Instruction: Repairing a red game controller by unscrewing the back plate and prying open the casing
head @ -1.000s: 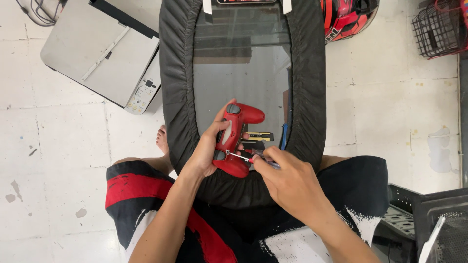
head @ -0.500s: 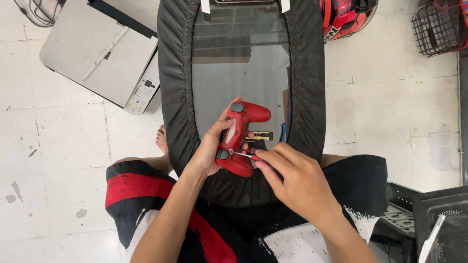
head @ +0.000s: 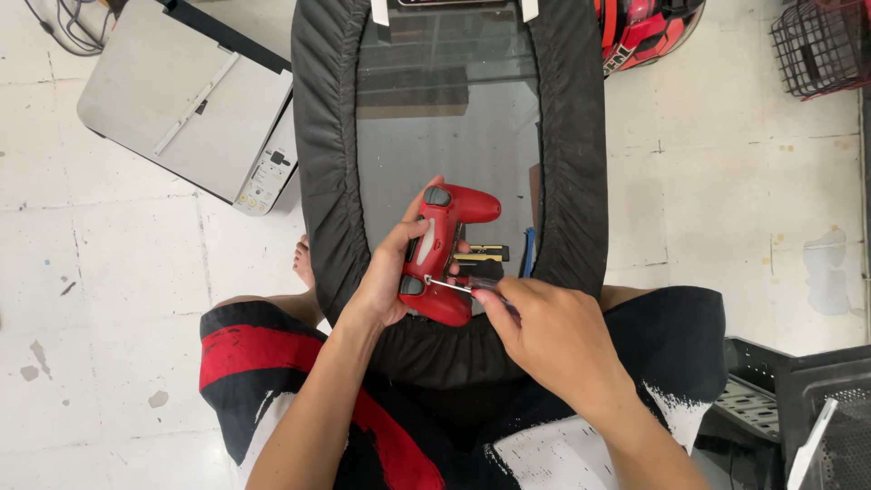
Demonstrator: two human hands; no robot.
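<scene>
My left hand point(head: 388, 277) grips a red game controller point(head: 445, 249), held on edge over a glass tabletop point(head: 445, 136) with a padded black rim point(head: 322, 154). My right hand point(head: 544, 336) holds a small screwdriver point(head: 463, 286). Its thin metal tip touches the controller's lower back, near a grey trigger. A yellow-and-black tool point(head: 481, 254) and a blue one point(head: 527, 263) lie on the glass just behind the controller, partly hidden by it.
A grey printer point(head: 195, 104) sits on the tiled floor at upper left, with cables beside it. A red helmet point(head: 644, 27) and a black wire basket point(head: 821, 45) lie at upper right. A black crate point(head: 798, 408) stands at lower right. My legs in black-and-red shorts frame the table.
The controller has turned slightly in my left hand and shifted a little right. My right hand with the screwdriver has stayed at its lower back.
</scene>
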